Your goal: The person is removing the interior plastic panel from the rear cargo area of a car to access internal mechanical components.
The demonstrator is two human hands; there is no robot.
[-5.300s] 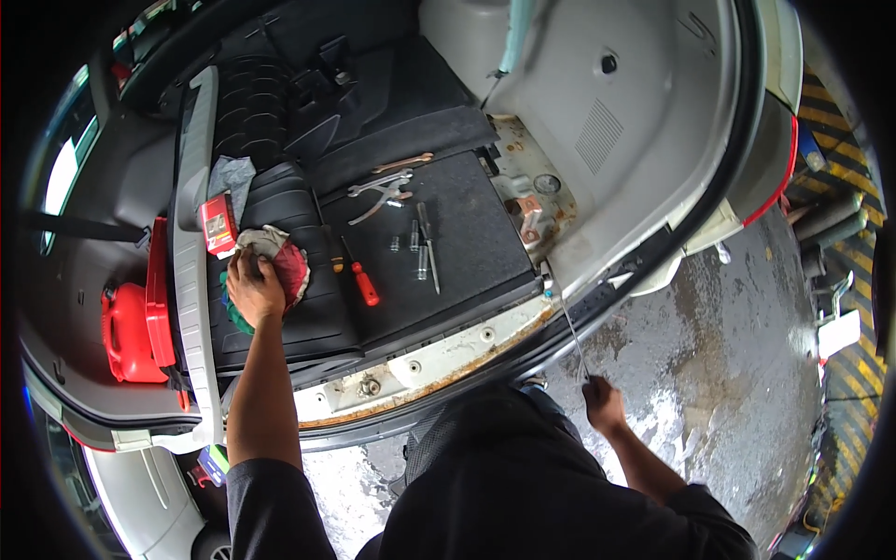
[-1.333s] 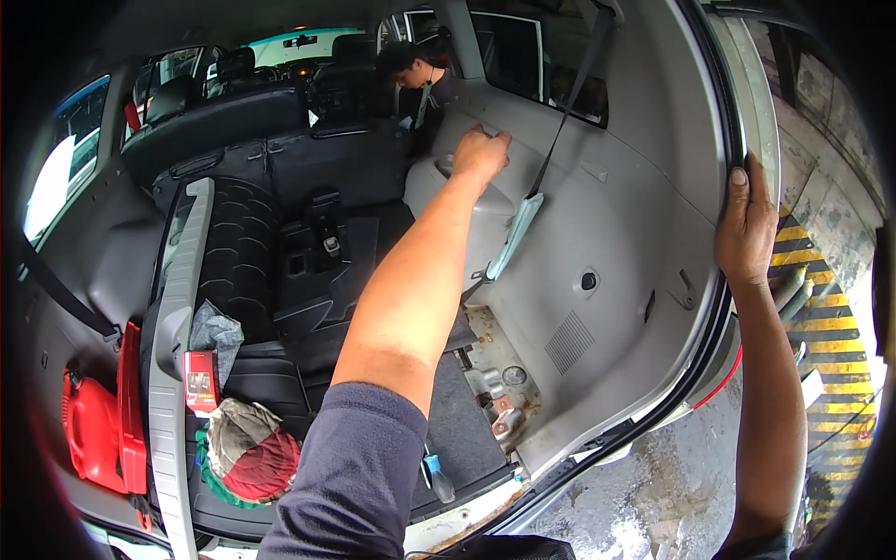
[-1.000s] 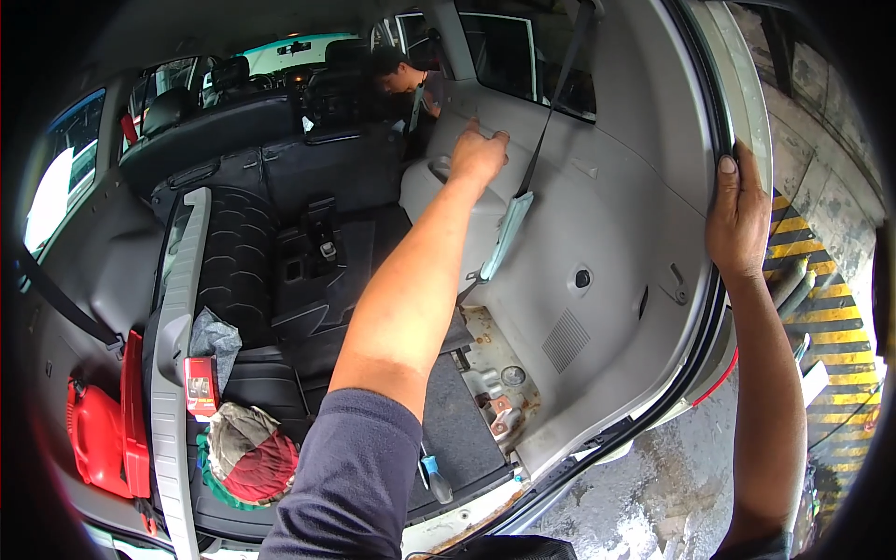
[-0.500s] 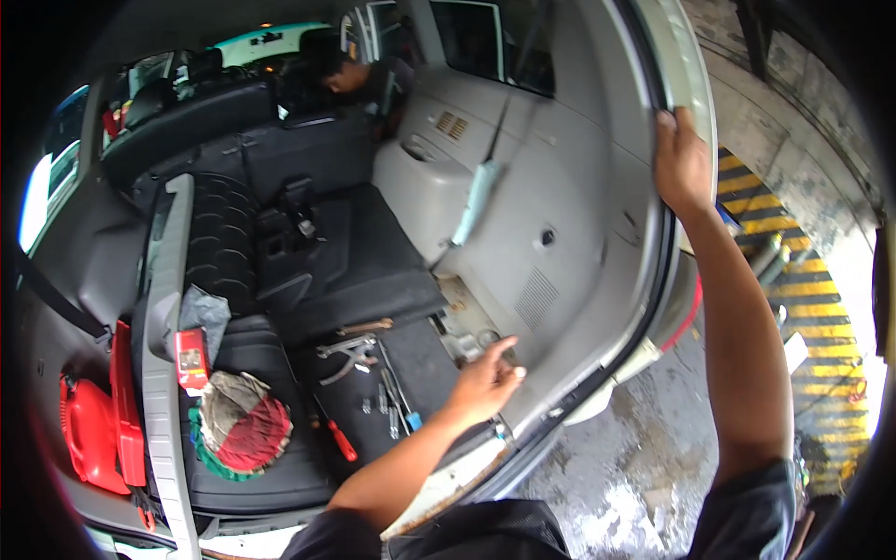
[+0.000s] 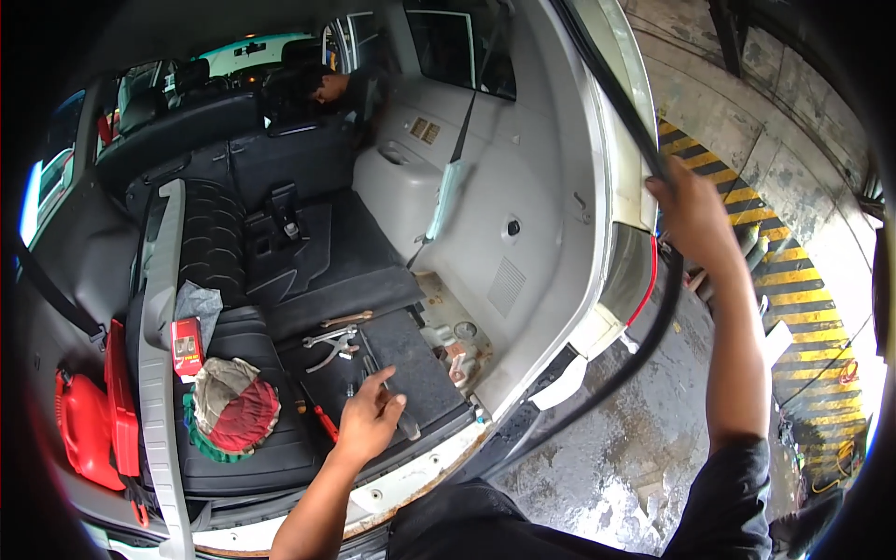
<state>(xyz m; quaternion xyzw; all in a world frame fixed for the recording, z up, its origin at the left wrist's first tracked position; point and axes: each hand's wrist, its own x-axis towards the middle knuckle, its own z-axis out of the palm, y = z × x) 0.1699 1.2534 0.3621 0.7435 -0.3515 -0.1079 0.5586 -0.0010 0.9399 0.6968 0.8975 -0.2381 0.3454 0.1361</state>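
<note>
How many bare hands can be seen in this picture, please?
2: the left hand, just right of the red-handled screwdriver, and the right hand, gripping the loose black rubber seal. Those of the co-worker in the background are hidden.

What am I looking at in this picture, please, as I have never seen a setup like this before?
There is no robot here: these are a person's own bare hands. The view comes from a wide fisheye camera worn on the head and looking down, so straight edges bend near the rim.

In front is the open back of a car. On its dark floor panel lie a wrench, pliers and a red-handled screwdriver. Further left are a round patchwork cloth and a red box.

The right hand grips a long black strip that loops down. The left hand is near the tools and appears to hold nothing. Another person is farther inside.
</note>
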